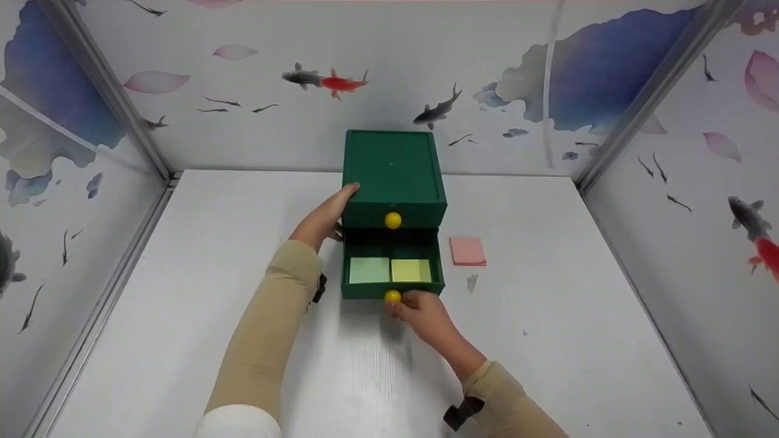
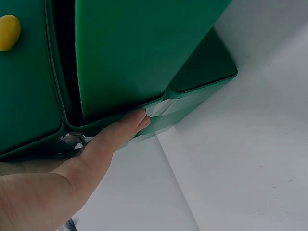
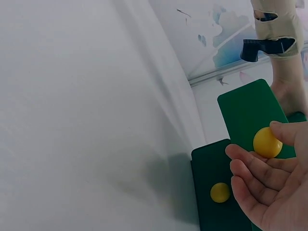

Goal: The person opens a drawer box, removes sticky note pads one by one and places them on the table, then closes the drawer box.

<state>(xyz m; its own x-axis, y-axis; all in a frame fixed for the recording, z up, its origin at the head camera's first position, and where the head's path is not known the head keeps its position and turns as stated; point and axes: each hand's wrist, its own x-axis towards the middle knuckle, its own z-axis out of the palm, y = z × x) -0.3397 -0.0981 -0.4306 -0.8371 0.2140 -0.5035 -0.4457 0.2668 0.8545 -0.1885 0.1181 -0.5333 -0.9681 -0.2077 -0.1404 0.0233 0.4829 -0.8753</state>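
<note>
A green two-drawer box (image 1: 392, 167) stands at the back of the table, its upper drawer closed. The lower drawer (image 1: 347, 291) is pulled out, with a light green sticky note pad (image 1: 369, 270) and a yellow sticky note pad (image 1: 410, 271) side by side in it. My left hand (image 1: 325, 216) rests along the box's left side, fingers fairly straight in the left wrist view. With thumb and fingers, my right hand (image 1: 426, 313) pinches the round yellow knob (image 3: 267, 143) of the lower drawer. The upper drawer's yellow knob (image 1: 393, 220) is untouched.
A pink sticky note pad (image 1: 468, 251) lies on the white table (image 1: 535, 292) just right of the box. White panels (image 1: 243, 134) painted with fish and petals enclose the table at the back and both sides.
</note>
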